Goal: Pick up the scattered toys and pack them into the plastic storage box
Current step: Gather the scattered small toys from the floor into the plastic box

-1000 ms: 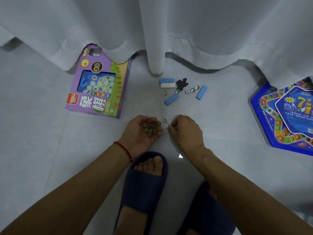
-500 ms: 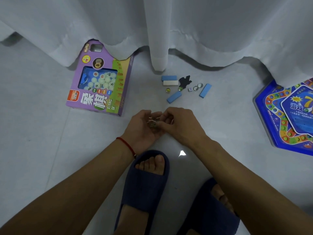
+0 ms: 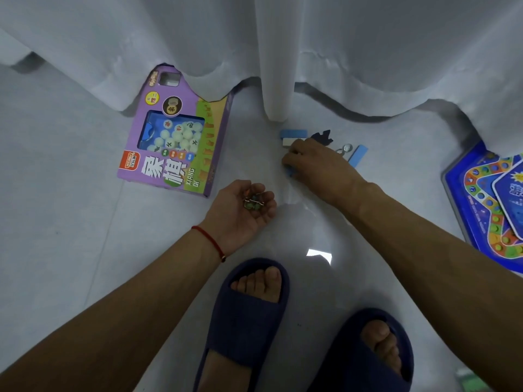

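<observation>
On the pale floor [image 3: 70, 250] below the curtain [image 3: 368, 52], collection is judged to be in hand. Small marbles and a wire piece [image 3: 254, 199] are cradled in the upturned, loosely cupped left hand [image 3: 243, 206]. The right hand [image 3: 314, 162] is laid, fingers curled, over a blue block [image 3: 289, 171]; whether it is gripped cannot be told. A second blue block [image 3: 293, 133], a white block [image 3: 289, 142] and a third blue block [image 3: 358, 155] lie beside it. No storage box is visible. Next, a firm pinch and a lift are called for.

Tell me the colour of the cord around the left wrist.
Red cord, seen in the head view.
</observation>
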Demonstrator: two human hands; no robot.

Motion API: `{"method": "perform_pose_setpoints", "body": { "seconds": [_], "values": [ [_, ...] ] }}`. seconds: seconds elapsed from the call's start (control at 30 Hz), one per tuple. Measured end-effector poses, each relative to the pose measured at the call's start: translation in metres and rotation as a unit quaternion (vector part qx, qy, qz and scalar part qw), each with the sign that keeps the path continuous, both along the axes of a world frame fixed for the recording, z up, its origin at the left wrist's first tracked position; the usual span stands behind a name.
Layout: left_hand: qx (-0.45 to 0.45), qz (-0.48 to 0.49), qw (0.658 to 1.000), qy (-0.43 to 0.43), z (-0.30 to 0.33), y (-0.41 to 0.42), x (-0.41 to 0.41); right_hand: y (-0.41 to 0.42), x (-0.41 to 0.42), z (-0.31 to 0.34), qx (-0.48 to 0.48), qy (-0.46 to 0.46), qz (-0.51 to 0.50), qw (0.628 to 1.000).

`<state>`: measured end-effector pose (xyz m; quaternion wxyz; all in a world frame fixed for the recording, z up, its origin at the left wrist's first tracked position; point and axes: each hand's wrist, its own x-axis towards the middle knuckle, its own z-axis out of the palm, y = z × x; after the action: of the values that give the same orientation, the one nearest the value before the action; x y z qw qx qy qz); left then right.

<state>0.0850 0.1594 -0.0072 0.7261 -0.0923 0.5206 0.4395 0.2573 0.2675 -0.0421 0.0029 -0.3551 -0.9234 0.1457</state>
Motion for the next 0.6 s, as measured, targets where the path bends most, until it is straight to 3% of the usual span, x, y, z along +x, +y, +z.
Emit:
{"method": "perform_pose_setpoints", "body": {
  "seconds": [0.13,0.3,0.47,0.6],
  "values": [
    [0.009,0.002,1.0,0.006,0.003,-0.001,0.002,-0.011,-0.007,-0.001,0.007,-0.061,-0.019,0.998],
    [0.031,-0.013,0.999,0.008,0.016,-0.008,0.022,-0.042,0.008,0.022,-0.052,-0.116,-0.052,0.991],
    [0.042,-0.07,0.996,-0.041,0.049,-0.017,0.072,-0.066,0.082,0.084,-0.223,-0.004,-0.227,0.948],
    [0.054,-0.142,0.986,-0.063,0.087,-0.021,0.111,-0.104,0.144,0.152,-0.245,0.065,-0.329,0.91]
  ]
}}
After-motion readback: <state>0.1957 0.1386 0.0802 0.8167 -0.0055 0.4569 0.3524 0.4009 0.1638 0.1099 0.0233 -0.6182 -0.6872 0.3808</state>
